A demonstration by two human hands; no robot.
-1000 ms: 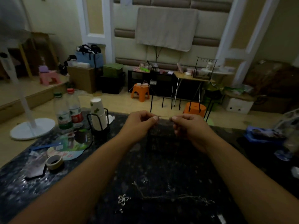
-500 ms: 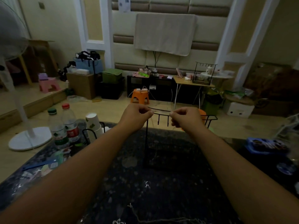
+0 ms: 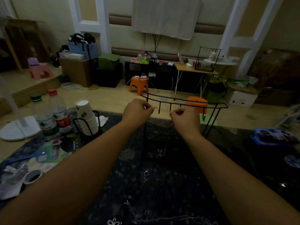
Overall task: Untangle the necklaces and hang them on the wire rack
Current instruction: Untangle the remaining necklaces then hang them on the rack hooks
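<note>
Pinching necklace [image 3: 155, 108] between fingers [image 3: 150, 108] below rack [image 3: 183, 101]

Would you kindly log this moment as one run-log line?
step: hanging necklace | left hand: pinches chain end | right hand: pinches other end | wire rack: upright, hooks just beyond hands | another necklace: on table
</note>
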